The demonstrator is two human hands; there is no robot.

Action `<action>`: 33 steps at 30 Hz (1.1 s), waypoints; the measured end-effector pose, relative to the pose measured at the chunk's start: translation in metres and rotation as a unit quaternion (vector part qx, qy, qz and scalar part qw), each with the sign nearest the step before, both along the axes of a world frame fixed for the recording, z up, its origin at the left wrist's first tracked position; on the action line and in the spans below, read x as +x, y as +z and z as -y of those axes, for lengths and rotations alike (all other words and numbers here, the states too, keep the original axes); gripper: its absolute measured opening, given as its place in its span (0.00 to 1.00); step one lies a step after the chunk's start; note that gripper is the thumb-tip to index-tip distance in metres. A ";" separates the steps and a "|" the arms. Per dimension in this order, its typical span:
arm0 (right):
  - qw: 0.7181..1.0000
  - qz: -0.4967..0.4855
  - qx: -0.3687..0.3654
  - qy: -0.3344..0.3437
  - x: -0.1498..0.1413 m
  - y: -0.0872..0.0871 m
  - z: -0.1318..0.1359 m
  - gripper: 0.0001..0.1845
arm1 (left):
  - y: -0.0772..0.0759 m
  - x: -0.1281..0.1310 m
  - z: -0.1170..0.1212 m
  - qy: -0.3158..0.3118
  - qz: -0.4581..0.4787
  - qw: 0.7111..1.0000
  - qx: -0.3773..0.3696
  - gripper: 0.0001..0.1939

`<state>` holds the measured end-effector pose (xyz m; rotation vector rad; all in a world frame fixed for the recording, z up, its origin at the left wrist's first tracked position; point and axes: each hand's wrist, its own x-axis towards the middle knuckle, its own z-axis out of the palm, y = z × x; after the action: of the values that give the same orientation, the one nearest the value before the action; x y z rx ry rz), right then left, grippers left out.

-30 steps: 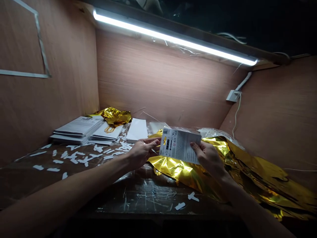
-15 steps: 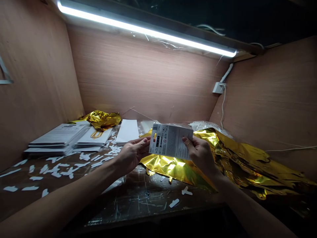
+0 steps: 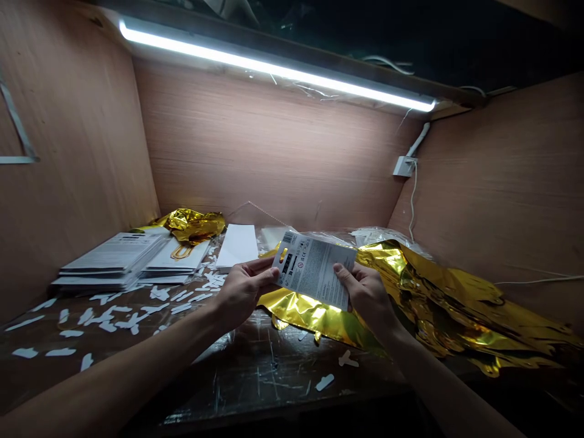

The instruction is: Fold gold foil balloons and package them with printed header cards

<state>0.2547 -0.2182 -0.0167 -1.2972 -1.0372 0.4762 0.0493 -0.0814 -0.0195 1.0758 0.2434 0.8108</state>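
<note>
I have a rectangular printed card [image 3: 314, 271] held up between both hands, tilted with its right end lower; my left grip [image 3: 244, 292] pinches one short edge, my right grip [image 3: 365, 298] the other; a barcode [image 3: 292, 238] marks its top corner; a dark icon strip and a red prohibition sign sit nearby; fine grey text covers the rest.

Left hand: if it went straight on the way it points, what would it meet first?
The printed card, which the left hand holds by its edge. Past the card, the right hand looks next in line, though depth is hard to judge here.
</note>
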 end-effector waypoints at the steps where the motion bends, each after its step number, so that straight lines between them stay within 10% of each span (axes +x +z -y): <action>1: 0.999 -0.032 -0.021 0.032 -0.001 0.001 0.002 0.25 | -0.001 0.001 -0.001 0.011 -0.001 1.000 0.004 0.22; 5: 0.986 -0.101 -0.078 0.108 -0.010 0.002 0.006 0.23 | -0.004 0.003 -0.001 0.025 -0.010 1.000 0.012 0.20; 14: 0.980 -0.194 0.000 0.039 -0.019 -0.019 0.005 0.23 | 0.002 0.003 0.004 -0.014 -0.007 0.998 -0.061 0.13; 24: 0.990 -0.128 0.018 0.058 -0.033 -0.021 0.001 0.23 | -0.006 0.003 0.011 -0.050 -0.004 0.997 -0.051 0.09; 33: 0.984 0.017 -0.046 0.169 -0.040 -0.025 0.010 0.24 | 0.010 0.003 -0.001 0.101 0.055 0.990 -0.085 0.07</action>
<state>0.2152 -0.2285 -0.0420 -1.2160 -1.2850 0.7685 0.0521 -0.0806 -0.0095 0.8514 0.3250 1.0090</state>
